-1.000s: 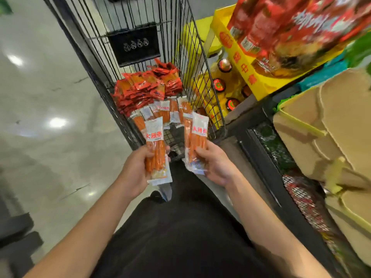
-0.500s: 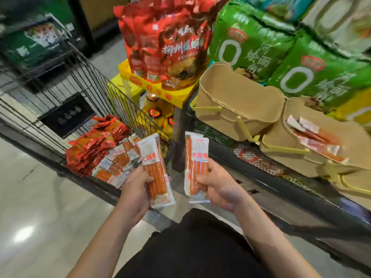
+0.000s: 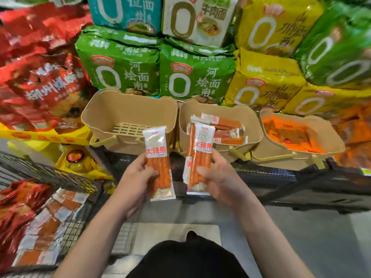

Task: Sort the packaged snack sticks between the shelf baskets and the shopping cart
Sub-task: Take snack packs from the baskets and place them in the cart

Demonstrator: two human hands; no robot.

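Note:
My left hand grips one clear pack of orange snack sticks, held upright below the left tan basket, which shows only its slatted floor. My right hand grips two stacked packs of the same sticks in front of the middle basket, where several like packs lie. The right basket holds orange-red packets. The wire shopping cart at lower left carries more stick packs and red packets.
Big bags of noodles in green, yellow and red are stacked behind the baskets. A black shelf ledge runs under them. Yellow bottles stand between cart and shelf. Grey floor lies below.
The view has swung right from the cart to face the shelf baskets. Both hands, still holding their packs, have come up in front of the left and middle baskets.

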